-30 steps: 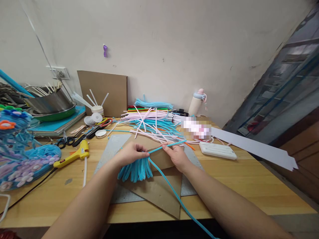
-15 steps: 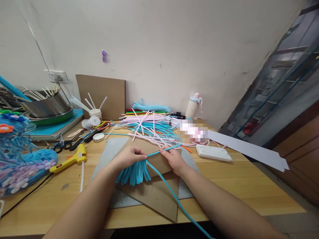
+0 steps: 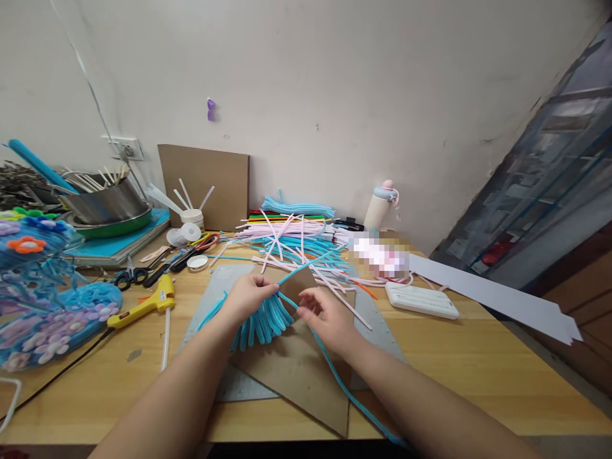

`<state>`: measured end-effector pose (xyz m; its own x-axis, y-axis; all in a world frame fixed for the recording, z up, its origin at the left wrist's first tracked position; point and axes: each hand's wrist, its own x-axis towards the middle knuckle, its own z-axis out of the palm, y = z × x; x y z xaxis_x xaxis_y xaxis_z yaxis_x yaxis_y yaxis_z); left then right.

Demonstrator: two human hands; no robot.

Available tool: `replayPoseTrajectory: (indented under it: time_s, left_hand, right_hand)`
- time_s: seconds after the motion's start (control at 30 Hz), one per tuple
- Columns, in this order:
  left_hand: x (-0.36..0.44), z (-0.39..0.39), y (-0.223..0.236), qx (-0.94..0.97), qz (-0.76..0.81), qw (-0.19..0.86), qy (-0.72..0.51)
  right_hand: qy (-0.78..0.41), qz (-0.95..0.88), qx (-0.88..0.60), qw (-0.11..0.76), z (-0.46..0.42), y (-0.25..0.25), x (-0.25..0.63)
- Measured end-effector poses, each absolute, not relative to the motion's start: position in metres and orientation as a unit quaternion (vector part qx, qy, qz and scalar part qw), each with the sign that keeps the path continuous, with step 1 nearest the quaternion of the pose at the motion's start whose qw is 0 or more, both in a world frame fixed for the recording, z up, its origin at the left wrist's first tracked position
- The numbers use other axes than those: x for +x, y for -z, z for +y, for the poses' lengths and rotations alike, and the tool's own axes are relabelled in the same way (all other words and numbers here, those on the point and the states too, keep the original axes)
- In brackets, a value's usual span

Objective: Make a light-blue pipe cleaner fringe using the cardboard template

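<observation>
My left hand (image 3: 249, 297) is closed, pinching the gathered top of a row of looped blue pipe cleaners (image 3: 262, 324). The loops fan out below the fingers, and one straight end sticks up to the right from the pinch. From the same spot a long blue pipe cleaner (image 3: 335, 377) runs down to the table's front edge. My right hand (image 3: 329, 320) is at this long strand, its thumb and fingers curled around it just right of the loops. Beneath both hands lies a piece of brown cardboard (image 3: 301, 376) on a grey cutting mat (image 3: 246, 387).
A yellow glue gun (image 3: 146, 306) and black scissors (image 3: 131, 275) lie to the left, beside a decorated blue piece with flowers (image 3: 57, 325). Loose pink pipe cleaners (image 3: 282, 233) are heaped behind the mat. A white box-shaped device (image 3: 421, 301) sits right, a bottle (image 3: 377, 207) behind.
My right hand has left the upper straight end and come down to the long strand. The left hand keeps its pinch, and the loops have spread. The view has shifted slightly left.
</observation>
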<state>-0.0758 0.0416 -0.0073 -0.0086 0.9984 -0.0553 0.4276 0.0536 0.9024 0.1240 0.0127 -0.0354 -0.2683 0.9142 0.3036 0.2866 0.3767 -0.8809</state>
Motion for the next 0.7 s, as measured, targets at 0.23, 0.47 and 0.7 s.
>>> replayPoseTrajectory:
  time_s: [0.23, 0.47, 0.7]
  left_hand:
    - [-0.073, 0.039, 0.002, 0.561, 0.606, 0.401, -0.396]
    - [-0.074, 0.037, -0.004, 0.545, 0.583, 0.436, -0.417]
    - [-0.077, 0.038, -0.007, 0.547, 0.515, 0.538, -0.382]
  right_hand:
    - [-0.346, -0.73, -0.433, 0.399, 0.003, 0.039, 0.112]
    - [-0.567, -0.563, -0.479, 0.365, 0.01, 0.042, 0.118]
    - [-0.648, -0.442, -0.397, 0.477, 0.019, 0.041, 0.121]
